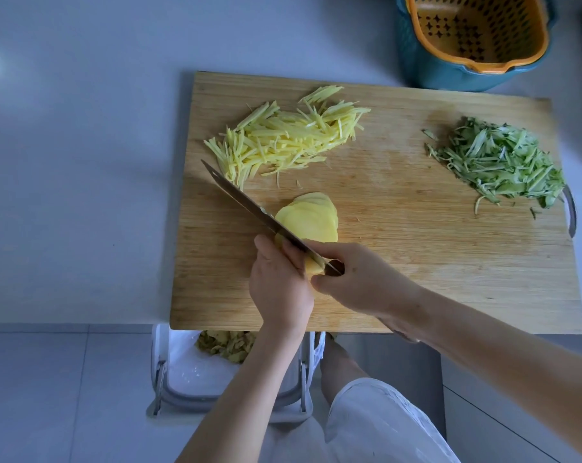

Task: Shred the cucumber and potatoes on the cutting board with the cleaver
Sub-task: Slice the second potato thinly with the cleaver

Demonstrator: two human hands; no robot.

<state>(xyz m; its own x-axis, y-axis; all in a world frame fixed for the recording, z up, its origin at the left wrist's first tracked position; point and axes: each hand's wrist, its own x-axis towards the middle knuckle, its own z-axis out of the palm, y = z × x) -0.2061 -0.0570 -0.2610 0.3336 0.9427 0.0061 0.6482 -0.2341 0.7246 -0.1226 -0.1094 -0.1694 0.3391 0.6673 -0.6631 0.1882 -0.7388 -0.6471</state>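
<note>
On the wooden cutting board (pixel 399 262) lies a fanned stack of yellow potato slices (pixel 308 217). My right hand (pixel 356 279) grips the handle of the cleaver (pixel 246 202), whose blade slants up to the left across the near end of the slices. My left hand (pixel 279 282) has its fingers curled on the uncut potato piece (pixel 313 266) right beside the blade. A pile of potato shreds (pixel 282 138) lies at the board's far left. Green cucumber shreds (pixel 496 162) are heaped at the far right.
A teal basin with an orange strainer basket (pixel 476 31) stands beyond the board's far right corner. Below the counter edge, a bin (pixel 222 379) with a white liner holds peelings. The grey counter (pixel 82 162) extends to the left.
</note>
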